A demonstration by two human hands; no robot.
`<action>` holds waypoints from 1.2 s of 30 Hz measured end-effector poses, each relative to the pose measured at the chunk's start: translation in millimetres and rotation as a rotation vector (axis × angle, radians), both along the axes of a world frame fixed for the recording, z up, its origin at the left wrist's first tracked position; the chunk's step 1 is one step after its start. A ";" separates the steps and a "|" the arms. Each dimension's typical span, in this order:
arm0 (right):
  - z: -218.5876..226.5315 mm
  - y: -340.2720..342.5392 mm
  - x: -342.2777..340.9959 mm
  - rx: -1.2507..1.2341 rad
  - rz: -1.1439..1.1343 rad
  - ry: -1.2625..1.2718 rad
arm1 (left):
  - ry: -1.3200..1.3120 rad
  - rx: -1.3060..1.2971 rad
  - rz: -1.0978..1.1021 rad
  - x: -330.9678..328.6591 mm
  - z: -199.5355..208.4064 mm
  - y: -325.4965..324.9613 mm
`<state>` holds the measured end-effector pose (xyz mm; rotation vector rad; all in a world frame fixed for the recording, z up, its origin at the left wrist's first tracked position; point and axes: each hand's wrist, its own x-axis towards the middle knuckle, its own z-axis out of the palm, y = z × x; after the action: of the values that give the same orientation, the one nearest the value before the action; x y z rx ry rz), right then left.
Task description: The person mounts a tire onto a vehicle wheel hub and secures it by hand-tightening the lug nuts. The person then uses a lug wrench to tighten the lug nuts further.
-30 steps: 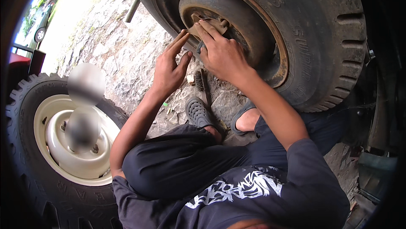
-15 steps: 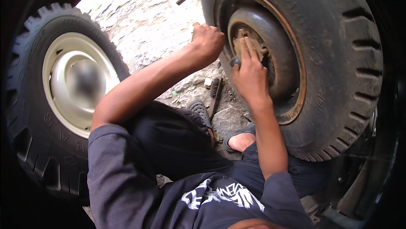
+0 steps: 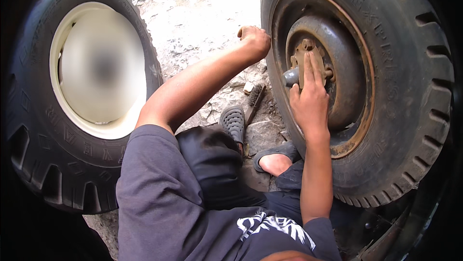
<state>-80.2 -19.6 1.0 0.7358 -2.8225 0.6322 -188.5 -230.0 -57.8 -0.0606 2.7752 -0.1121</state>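
Flat-fingered, the right hand [image 3: 308, 104] presses the rusty hub [image 3: 318, 68], gripping nothing; the left hand [image 3: 254, 40] fists on the heavy, stiff tyre [image 3: 410, 92].

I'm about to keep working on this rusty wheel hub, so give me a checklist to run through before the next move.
1. Right hand on the hub: ok, fingers flat on the rusty brown metal hub of the big black tyre.
2. Left hand braced: ok, closed fist at the tyre's edge; whether its grip holds anything, cannot tell.
3. Wire brush with wooden handle within reach: ok, lying on the stony ground beside the grey sandal.
4. Feet clear of the tyre: not ok, the bare foot sits right beneath it.
5. Second tyre with cream rim steady: cannot tell.
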 end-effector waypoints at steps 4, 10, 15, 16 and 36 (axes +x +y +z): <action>-2.4 10.6 -0.2 0.022 -0.002 0.078 | 0.046 0.157 -0.066 26.0 12.3 0.5; -19.8 16.8 9.8 -0.018 0.003 0.123 | 0.298 0.146 -0.050 90.4 11.0 -17.0; -35.8 4.5 -11.4 -0.064 -0.022 0.101 | 0.299 0.013 -0.038 143.2 11.9 -49.1; -34.3 2.4 -14.8 -0.071 -0.016 0.063 | 0.356 0.055 0.042 155.0 9.1 -56.9; -18.0 12.1 3.8 -0.094 0.030 0.021 | 0.519 0.237 0.036 19.3 7.9 43.8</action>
<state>-76.4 -7.5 -17.0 0.7648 -2.7458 0.7516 -169.2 -186.2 -49.9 -0.0895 3.2778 0.2819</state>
